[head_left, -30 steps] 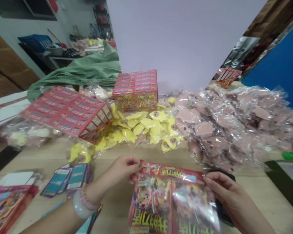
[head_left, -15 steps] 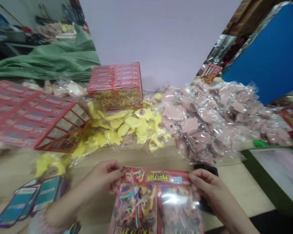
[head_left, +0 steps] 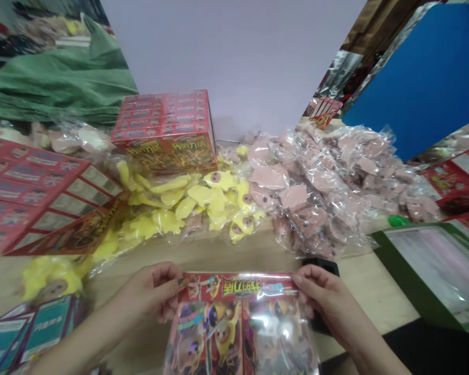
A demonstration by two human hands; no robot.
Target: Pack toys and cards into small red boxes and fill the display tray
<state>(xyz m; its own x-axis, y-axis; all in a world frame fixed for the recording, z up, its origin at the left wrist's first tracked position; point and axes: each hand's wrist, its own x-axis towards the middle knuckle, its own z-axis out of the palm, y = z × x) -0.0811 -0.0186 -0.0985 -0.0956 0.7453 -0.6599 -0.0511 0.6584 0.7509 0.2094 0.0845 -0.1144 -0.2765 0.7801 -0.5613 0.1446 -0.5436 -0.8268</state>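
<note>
A red printed package (head_left: pixel 242 307) in shiny clear plastic, with a header strip and two cartoon-figure panels, is stretched between my hands at the bottom middle. My left hand (head_left: pixel 160 289) pinches its upper left corner between thumb and fingers. At the upper right corner, my right hand (head_left: pixel 323 292) grips it the same way. The package's lower edge is cut off by the frame. Behind it lie yellow figures (head_left: pixel 203 198) in clear bags, and to their right a heap of pink bagged figures (head_left: pixel 316 192). A black object (head_left: pixel 323 265) is partly hidden by my right hand.
A red carton (head_left: pixel 164 130) stands behind the yellow figures, and another red carton (head_left: pixel 42 192) lies tilted at left. Teal cards (head_left: pixel 42 325) are stacked by my left forearm. At right sits a green-rimmed tray (head_left: pixel 398 265) with clear plastic inside. Red boxes (head_left: pixel 457 174) are beyond it.
My view has turned slightly right, so the surroundings shift left. Both hands still hold the package by its upper corners, now a little left and lower in view.
</note>
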